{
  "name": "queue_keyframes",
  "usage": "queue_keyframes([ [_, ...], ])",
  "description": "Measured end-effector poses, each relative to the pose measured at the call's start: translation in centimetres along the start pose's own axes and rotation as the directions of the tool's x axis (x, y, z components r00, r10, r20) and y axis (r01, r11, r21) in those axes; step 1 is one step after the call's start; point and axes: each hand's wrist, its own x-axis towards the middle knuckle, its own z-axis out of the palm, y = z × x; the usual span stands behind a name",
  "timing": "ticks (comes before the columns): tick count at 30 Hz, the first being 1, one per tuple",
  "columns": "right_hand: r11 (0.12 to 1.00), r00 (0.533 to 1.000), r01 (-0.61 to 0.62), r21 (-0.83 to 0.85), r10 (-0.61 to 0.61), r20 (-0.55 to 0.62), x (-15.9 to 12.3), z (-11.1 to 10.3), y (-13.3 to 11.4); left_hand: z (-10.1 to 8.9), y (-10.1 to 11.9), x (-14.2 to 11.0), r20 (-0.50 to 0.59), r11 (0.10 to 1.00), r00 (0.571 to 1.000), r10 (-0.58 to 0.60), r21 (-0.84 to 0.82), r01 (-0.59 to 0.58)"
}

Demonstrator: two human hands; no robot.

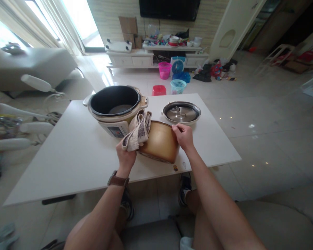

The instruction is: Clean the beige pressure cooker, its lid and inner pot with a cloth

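Tilted over the white table, a golden-brown inner pot (160, 140) of a cooker is between my two hands. My right hand (184, 135) pinches its rim at the right side. A beige and dark patterned cloth (139, 132) is gripped in my left hand (125, 156) and drapes against the pot's left side. Behind the cloth stands the pressure cooker body (112, 121), its dark inside visible from above and a control panel on its front. The round metal cooker lid (182, 113) lies with its inner side up, beyond my right hand. The pot's inside is hidden from view.
The white table (75, 166) ends close to my knees. Past its far edge are a red stool (159, 90), a light blue basket (178, 86) and a pink basket (165, 70). White-handled objects (36, 83) stand at the left.
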Motion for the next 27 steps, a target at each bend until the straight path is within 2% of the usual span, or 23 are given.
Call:
queue_keyframes([
  [3,0.997,1.000,0.001,0.074,-0.001,-0.008,0.1,0.0,-0.5,-0.1,0.6,-0.3,0.068,0.991,0.989,0.134,-0.008,-0.134],
  [5,0.998,1.000,-0.016,0.056,0.017,-0.017,0.1,0.2,-0.6,-0.1,0.9,-0.4,0.116,0.973,0.966,0.229,-0.027,-0.227],
  [7,0.999,0.998,-0.053,0.011,0.054,-0.013,0.1,0.5,-0.4,-0.2,1.1,-0.5,0.124,0.962,0.954,0.274,-0.050,-0.269],
  [9,0.996,0.996,-0.087,-0.023,0.087,0.005,0.2,0.7,-0.2,-0.1,1.1,-0.4,0.113,0.962,0.956,0.270,-0.059,-0.265],
  [13,0.991,0.992,-0.125,-0.040,0.126,0.021,0.3,0.9,0.3,0.1,0.7,-0.1,0.119,0.983,0.976,0.185,-0.042,-0.181],
  [20,0.993,0.993,-0.119,-0.027,0.119,0.021,0.4,0.8,0.4,0.6,0.1,0.1,0.046,0.999,0.999,0.029,-0.036,-0.028],
  [24,0.993,0.993,-0.117,-0.018,0.117,0.030,0.4,0.6,0.6,1.1,-0.1,0.3,-0.009,0.988,0.995,-0.096,-0.127,0.094],
  [27,0.993,0.992,-0.122,0.002,0.121,0.043,0.4,0.4,1.0,1.5,-0.6,0.6,-0.044,0.959,0.974,-0.222,-0.189,0.210],
])
